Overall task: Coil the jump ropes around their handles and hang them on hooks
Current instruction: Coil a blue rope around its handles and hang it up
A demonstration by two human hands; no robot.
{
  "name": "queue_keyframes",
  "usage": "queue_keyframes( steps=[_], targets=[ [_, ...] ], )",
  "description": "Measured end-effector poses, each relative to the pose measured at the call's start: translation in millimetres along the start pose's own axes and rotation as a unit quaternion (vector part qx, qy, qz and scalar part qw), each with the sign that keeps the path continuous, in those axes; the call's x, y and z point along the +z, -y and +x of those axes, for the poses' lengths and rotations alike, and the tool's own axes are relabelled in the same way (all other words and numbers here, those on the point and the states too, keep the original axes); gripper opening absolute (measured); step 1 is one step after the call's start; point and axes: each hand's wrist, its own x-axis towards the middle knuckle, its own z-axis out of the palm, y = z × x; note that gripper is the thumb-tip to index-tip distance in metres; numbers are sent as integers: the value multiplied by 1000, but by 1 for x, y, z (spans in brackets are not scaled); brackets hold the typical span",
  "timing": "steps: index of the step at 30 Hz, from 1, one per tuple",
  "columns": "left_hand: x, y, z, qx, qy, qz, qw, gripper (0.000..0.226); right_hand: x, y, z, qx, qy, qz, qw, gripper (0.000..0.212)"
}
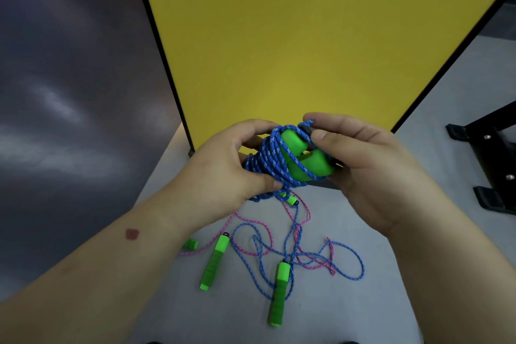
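A blue jump rope point(268, 159) is wound in many turns around its two green handles point(304, 159), held up in front of me. My left hand point(223, 170) grips the coiled end from the left, thumb pressed on the turns. My right hand point(360, 159) holds the handles' other end, thumb and forefinger pinching the rope's last loop near a black cap point(305, 128). On the grey table point(349, 310) below lie a loose blue rope point(351, 257) and a pink rope point(251, 220), tangled together, with green handles point(215, 262) point(279, 293) among them. No hooks are visible.
A yellow panel with a black frame point(307, 36) stands upright right behind the table. A black metal stand point(494, 159) sits at the right edge. A small green handle end point(190, 244) shows beside my left forearm.
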Motion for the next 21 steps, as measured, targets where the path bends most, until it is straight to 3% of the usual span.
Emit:
queue_keyframes(
  steps=[3,11,17,21],
  targets=[
    [2,0,0,24,-37,51,998,65,-4,5,0,-10,-29,-108,994,7],
    [3,0,-1,34,-46,93,994,62,3,5,-8,-64,-72,-286,953,9],
    [-4,2,1,31,-19,117,992,68,8,10,-9,3,-10,-152,988,21],
    [-3,2,0,13,-100,188,977,90,12,8,-7,48,-78,-85,992,23]
  ],
)
